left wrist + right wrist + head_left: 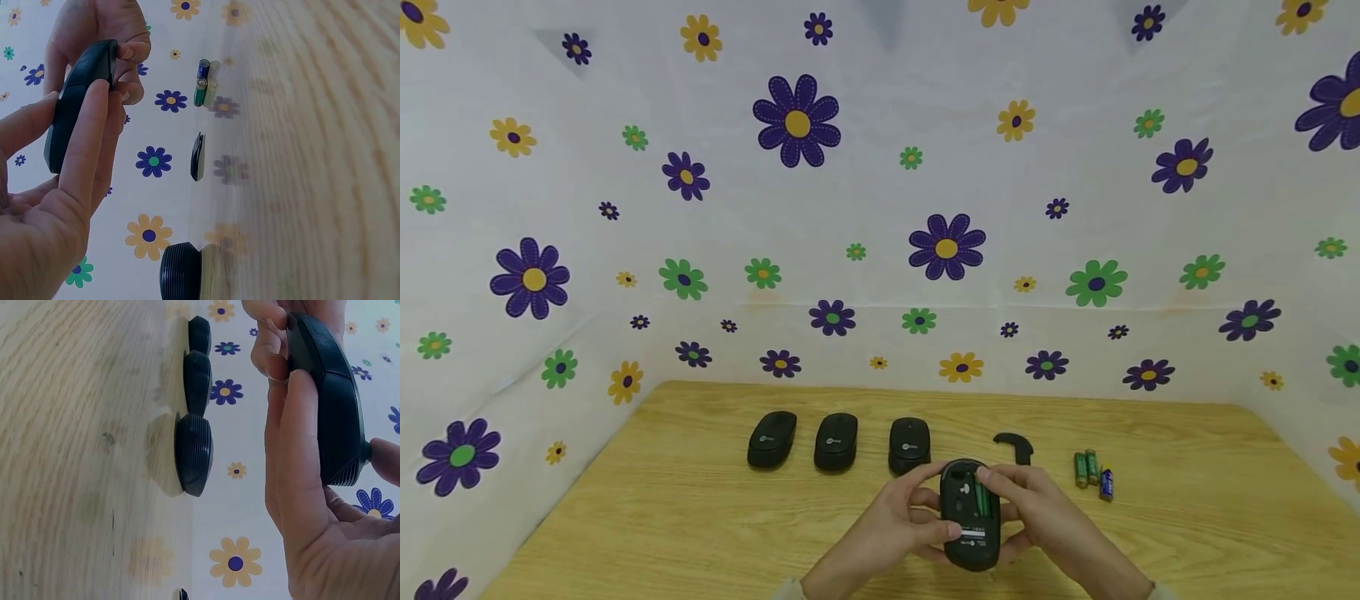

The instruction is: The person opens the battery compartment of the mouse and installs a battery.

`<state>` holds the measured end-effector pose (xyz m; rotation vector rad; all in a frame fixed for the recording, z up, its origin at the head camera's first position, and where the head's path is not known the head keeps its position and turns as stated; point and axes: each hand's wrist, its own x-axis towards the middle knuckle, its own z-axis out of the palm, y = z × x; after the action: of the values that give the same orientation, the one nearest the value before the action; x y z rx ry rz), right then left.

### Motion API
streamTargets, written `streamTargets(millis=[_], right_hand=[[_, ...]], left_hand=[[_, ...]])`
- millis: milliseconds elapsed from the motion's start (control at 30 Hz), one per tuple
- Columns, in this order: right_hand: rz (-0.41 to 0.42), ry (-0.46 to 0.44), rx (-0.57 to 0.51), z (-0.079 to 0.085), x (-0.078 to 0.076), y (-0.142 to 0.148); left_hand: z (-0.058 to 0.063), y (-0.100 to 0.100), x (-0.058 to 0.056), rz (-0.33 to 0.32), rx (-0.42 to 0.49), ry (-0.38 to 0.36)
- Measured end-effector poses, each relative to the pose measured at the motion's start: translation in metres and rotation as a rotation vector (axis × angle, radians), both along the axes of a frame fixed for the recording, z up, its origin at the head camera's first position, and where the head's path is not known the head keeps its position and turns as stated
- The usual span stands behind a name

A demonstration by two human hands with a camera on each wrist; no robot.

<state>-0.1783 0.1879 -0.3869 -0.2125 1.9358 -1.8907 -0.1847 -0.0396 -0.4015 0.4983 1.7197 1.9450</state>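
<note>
A black computer mouse [955,498] is held up off the table between both hands, its underside facing the head camera. Its battery compartment is uncovered, and a green battery [982,498] lies inside along the right side. My left hand [883,527] grips the mouse from the left, thumb on the label near the lower end and fingers behind. From the right, my right hand [1041,504] supports the body with its fingers, while its thumb presses at the battery's upper end. In the right wrist view that thumb [386,461] touches a bit of green at the mouse's edge.
Three more black mice [772,439] stand in a row at the back left of the wooden table [700,525]. A curved black cover [1019,445] lies behind the right hand. Farther right are two green batteries [1081,470] and a blue battery [1107,483]. Flowered cloth [865,208] encloses the table.
</note>
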Motion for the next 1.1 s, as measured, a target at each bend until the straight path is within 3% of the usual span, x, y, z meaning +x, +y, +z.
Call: streamTargets(millis=[467,1100], right_hand=[[0.013,0.025,-0.017,-0.0018,-0.0014,-0.0005],[-0.005,0.074,0.055,-0.0015,0.0028,-0.0010]], left_hand=[[-0.0013,-0.0004,-0.0003,-0.006,-0.004,0.001],[-0.0022,0.0016,0.0000,-0.013,-0.023,0.003]])
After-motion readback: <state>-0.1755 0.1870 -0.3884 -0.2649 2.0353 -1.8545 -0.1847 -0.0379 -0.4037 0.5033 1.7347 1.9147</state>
